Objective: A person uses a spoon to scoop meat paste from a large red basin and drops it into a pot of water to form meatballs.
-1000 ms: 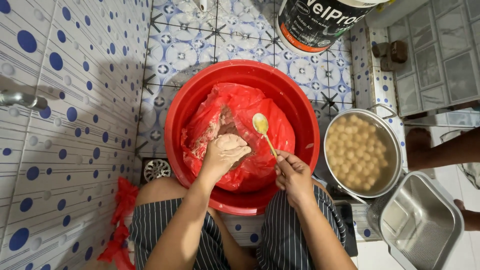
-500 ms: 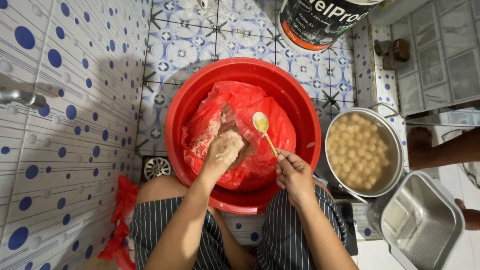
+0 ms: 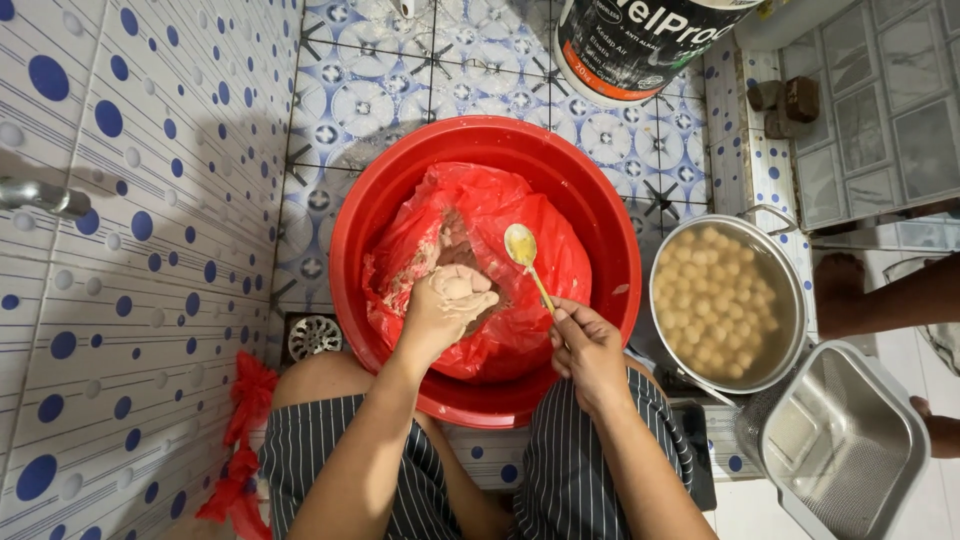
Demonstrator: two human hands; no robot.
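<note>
A big red basin (image 3: 590, 210) sits on the tiled floor between my knees. It is lined with a red plastic bag (image 3: 480, 200) holding pale meat paste. My left hand (image 3: 440, 310) is closed in a fist on a lump of paste (image 3: 458, 287), which bulges out at the top of the fist. My right hand (image 3: 585, 345) grips a gold-coloured spoon (image 3: 522, 247) by the handle, its bowl raised over the bag, just right of the fist.
A metal pot (image 3: 790, 300) of water with several pale balls stands to the right of the basin. A square metal strainer (image 3: 845, 445) lies at lower right. A large paint bucket (image 3: 640, 45) stands beyond the basin. Another person's foot (image 3: 840, 285) and hand (image 3: 940, 425) show at the right.
My left fist has squeezed tighter, and a rounder lump of paste now bulges out of its top. The spoon has barely moved.
</note>
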